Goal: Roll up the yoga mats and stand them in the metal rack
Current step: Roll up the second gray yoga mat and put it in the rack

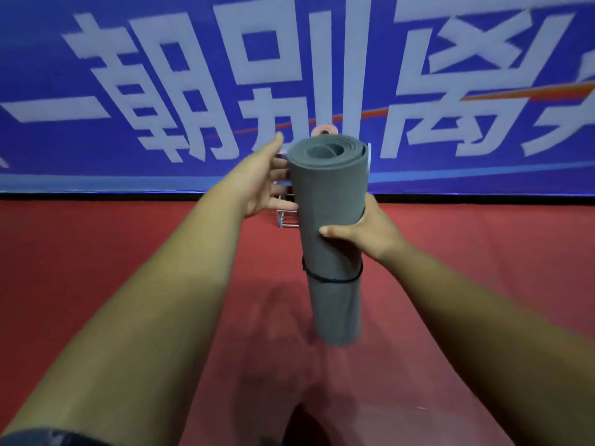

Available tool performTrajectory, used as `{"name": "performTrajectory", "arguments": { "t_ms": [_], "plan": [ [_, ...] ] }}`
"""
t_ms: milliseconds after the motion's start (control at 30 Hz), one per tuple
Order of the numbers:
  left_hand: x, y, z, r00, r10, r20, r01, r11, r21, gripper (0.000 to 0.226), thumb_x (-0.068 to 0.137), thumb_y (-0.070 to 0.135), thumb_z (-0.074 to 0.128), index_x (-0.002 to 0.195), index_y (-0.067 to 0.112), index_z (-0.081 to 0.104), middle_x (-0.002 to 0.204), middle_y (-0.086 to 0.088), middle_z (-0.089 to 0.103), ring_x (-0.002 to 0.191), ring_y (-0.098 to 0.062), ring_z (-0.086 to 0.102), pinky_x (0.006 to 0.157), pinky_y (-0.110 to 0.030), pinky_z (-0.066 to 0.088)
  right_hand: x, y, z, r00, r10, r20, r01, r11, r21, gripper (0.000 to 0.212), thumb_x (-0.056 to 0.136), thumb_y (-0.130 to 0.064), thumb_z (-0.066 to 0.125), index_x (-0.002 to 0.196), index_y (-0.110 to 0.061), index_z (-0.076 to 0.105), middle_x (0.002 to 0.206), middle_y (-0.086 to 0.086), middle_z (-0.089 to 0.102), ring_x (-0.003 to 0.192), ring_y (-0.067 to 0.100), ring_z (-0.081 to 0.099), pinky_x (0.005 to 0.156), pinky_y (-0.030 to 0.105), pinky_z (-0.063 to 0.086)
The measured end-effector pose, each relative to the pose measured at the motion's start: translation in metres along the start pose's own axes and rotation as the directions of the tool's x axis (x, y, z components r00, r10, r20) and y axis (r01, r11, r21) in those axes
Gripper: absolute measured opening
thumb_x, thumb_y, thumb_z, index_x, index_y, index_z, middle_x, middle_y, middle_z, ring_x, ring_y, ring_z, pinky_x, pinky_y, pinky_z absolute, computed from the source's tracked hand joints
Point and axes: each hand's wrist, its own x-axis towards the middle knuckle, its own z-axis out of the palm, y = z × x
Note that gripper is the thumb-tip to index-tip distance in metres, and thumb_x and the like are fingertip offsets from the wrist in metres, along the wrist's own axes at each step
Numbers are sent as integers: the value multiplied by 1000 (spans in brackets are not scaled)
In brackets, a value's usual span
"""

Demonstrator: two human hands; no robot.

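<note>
One grey mat, one pink mat, one rack, two hands.

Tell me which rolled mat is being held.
The grey mat, upright with a black cord round it, gripped by the right hand; the pink roll peeks out behind its top, unheld.

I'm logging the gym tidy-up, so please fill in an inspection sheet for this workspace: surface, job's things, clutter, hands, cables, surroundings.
Surface: red carpeted floor.
Job's things: grey rolled foam yoga mat held upright; silver metal rack behind it, mostly hidden; the end of a pink rolled mat shows above the grey one.
Clutter: nothing seen.
Hands: right hand grips the grey mat's middle; left hand is open, fingers straight beside its upper part.
Cables: nothing seen; a black elastic cord rings the grey mat below the right hand.
Surroundings: blue banner with large white characters along the back.
</note>
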Motion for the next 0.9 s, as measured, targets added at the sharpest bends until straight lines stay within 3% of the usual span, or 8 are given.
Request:
{"name": "performTrajectory", "arguments": {
  "t_ms": [67,133,233,333,500,667,767,900],
  "plan": [
    [1,1,-11,998,39,-52,-46,988,-145,42,109,44,53,133,9,57,138,-13,63,123,-32,69,84,-56,65,18,-27,-11,998,-26,-58,27,999,30,76,59,-51,102,126,-32,70,117,-18,78,110,2,73,101,40,59],
    [8,-14,-22,997,30,-78,-27,999,37,26,104,31,61,125,16,58,138,-11,59,121,-27,64,84,-47,62,39,-50,-17,994,-21,-110,29,997,68,71,61,-56,99,123,-34,72,115,-19,78,109,3,74,100,40,59],
    [25,-50,-38,996,-81,23,62,893,447,92,87,39,87,161,21,36,157,7,45,142,-16,46,109,-39,44,73,-84,-14,981,3,-193,20,993,120,71,60,-65,95,121,-35,73,114,-18,78,105,4,75,96,39,61],
    [56,-79,-51,993,-62,105,3,872,490,136,68,40,102,167,19,12,162,12,40,141,-10,48,117,-34,40,111,-112,0,981,21,-195,4,992,126,60,66,-67,89,117,-38,76,107,-20,80,100,6,77,91,40,63],
    [121,-70,-87,989,113,-91,-70,921,383,117,49,47,107,145,27,43,133,12,65,119,-8,66,104,-35,52,188,-137,36,946,172,-273,-126,976,177,92,50,-93,79,121,-36,70,111,-15,78,100,15,76,90,43,63],
    [180,-30,-141,989,125,75,-136,976,172,74,70,36,99,134,22,66,120,3,80,110,-18,77,103,-45,59,260,-116,60,941,282,-189,-244,949,201,111,52,-106,66,128,-24,66,111,-3,68,87,17,74,86,40,58],
    [210,2,-159,999,23,26,-26,993,118,79,68,57,96,133,21,68,115,3,81,104,-19,79,102,-47,60,264,-100,82,921,389,11,-390,921,18,101,55,-109,55,129,-41,69,123,-3,74,106,28,67,92,45,54],
    [241,33,-170,993,-120,-7,120,990,75,69,79,69,82,126,19,72,107,0,83,96,-20,81,86,-39,63,263,-87,113,787,518,336,-523,848,-82,84,72,-95,61,133,-38,67,122,-1,78,115,33,74,105,55,53]
  ]
}}
